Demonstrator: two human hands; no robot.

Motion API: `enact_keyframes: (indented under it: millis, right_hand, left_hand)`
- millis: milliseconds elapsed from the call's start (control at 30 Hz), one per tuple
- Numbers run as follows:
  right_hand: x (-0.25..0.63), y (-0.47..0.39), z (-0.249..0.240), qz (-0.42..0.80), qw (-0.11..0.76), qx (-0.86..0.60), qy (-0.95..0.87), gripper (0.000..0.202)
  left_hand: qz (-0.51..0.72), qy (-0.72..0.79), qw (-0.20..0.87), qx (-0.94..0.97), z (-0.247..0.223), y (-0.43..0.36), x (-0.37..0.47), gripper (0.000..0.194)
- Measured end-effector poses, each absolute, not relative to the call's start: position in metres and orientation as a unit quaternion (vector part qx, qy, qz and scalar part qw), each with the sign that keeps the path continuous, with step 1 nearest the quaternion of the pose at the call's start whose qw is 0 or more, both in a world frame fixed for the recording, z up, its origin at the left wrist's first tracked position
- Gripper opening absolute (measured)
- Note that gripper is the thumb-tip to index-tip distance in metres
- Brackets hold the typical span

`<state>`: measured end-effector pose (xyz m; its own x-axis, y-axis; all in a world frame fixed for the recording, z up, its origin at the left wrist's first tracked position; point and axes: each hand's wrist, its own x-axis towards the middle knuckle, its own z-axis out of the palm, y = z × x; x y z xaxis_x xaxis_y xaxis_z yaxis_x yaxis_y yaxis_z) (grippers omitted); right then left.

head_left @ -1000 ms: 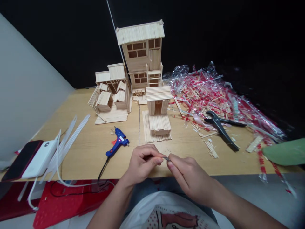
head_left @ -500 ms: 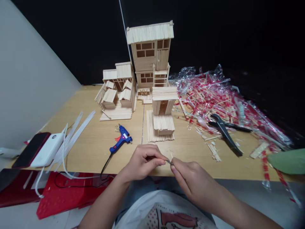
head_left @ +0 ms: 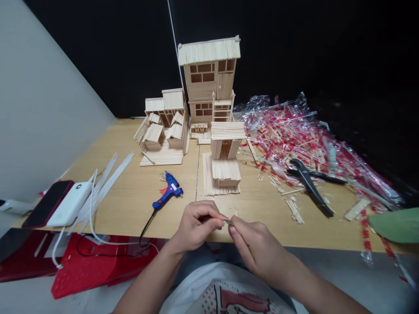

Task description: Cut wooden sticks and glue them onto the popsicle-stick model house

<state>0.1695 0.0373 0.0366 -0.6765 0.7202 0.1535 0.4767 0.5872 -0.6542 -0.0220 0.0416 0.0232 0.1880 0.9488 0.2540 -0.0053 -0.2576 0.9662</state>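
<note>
Near the table's front edge, my left hand (head_left: 198, 224) pinches a small, thin stick, its fingertips closed. My right hand (head_left: 253, 240) is closed around a small dark blade (head_left: 229, 223) whose tip meets the stick between the hands. Just beyond them stands a small stick-built house (head_left: 225, 170) on a stick base. Farther back is a tall stick house (head_left: 209, 83) with windows and a ladder-like front. To its left sits a group of low stick houses (head_left: 163, 131) on one base.
A blue glue gun (head_left: 170, 190) lies left of my hands, its cord over the edge. Black pliers (head_left: 310, 187) and a heap of sticks and red-printed wrappers (head_left: 294, 135) are at right. White glue sticks (head_left: 108, 187), a power bank (head_left: 69, 204) and a phone (head_left: 48, 204) lie left.
The view has shifted slightly, so the houses appear a little lower and farther right. My right hand has moved a little left, closer to my left hand. Both grips stay closed.
</note>
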Motion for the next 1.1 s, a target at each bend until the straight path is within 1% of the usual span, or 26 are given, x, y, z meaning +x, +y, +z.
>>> enact_keyframes:
  millis: [100, 233, 300, 400, 467, 600, 733, 800, 867, 967, 1000, 1033, 1100]
  right_hand:
    - [0.168, 0.038, 0.036, 0.304, 0.22, -0.344, -0.861, 0.026]
    - [0.171, 0.039, 0.042, 0.308, 0.171, -0.35, -0.868, 0.026]
    - [0.169, 0.039, 0.042, 0.302, 0.185, -0.346, -0.869, 0.025]
    - [0.165, 0.042, 0.038, 0.302, 0.23, -0.339, -0.861, 0.025]
    - [0.165, 0.043, 0.038, 0.305, 0.229, -0.336, -0.861, 0.024]
    - [0.169, 0.045, 0.038, 0.288, 0.197, -0.336, -0.875, 0.024]
    - [0.166, 0.044, 0.033, 0.284, 0.266, -0.325, -0.862, 0.022]
    - [0.165, 0.044, 0.033, 0.291, 0.285, -0.322, -0.855, 0.022]
    - [0.167, 0.045, 0.035, 0.3, 0.264, -0.321, -0.859, 0.022]
    - [0.172, 0.046, 0.04, 0.297, 0.21, -0.323, -0.873, 0.022]
    - [0.172, 0.047, 0.04, 0.293, 0.207, -0.322, -0.876, 0.022]
    - [0.172, 0.047, 0.039, 0.29, 0.216, -0.318, -0.876, 0.022]
    - [0.169, 0.047, 0.036, 0.287, 0.266, -0.304, -0.869, 0.023]
  left_hand:
    - [0.532, 0.396, 0.465, 0.587, 0.02, 0.039, -0.02, 0.029]
    - [0.498, 0.389, 0.444, 0.636, 0.023, 0.039, -0.022, 0.021]
    - [0.514, 0.38, 0.445, 0.627, 0.022, 0.039, -0.021, 0.018]
    - [0.578, 0.372, 0.45, 0.57, 0.015, 0.038, -0.017, 0.017]
    - [0.596, 0.363, 0.438, 0.566, 0.013, 0.037, -0.016, 0.015]
    - [0.555, 0.362, 0.401, 0.633, 0.016, 0.036, -0.016, 0.009]
    - [0.598, 0.365, 0.422, 0.575, 0.017, 0.035, -0.009, 0.011]
    - [0.62, 0.363, 0.433, 0.544, 0.016, 0.035, -0.006, 0.012]
    - [0.608, 0.368, 0.427, 0.56, 0.018, 0.034, -0.007, 0.011]
    - [0.559, 0.382, 0.406, 0.613, 0.024, 0.034, -0.011, 0.01]
    - [0.552, 0.385, 0.405, 0.619, 0.025, 0.034, -0.012, 0.01]
    - [0.554, 0.385, 0.409, 0.614, 0.026, 0.034, -0.011, 0.01]
    - [0.578, 0.38, 0.426, 0.583, 0.025, 0.034, -0.008, 0.011]
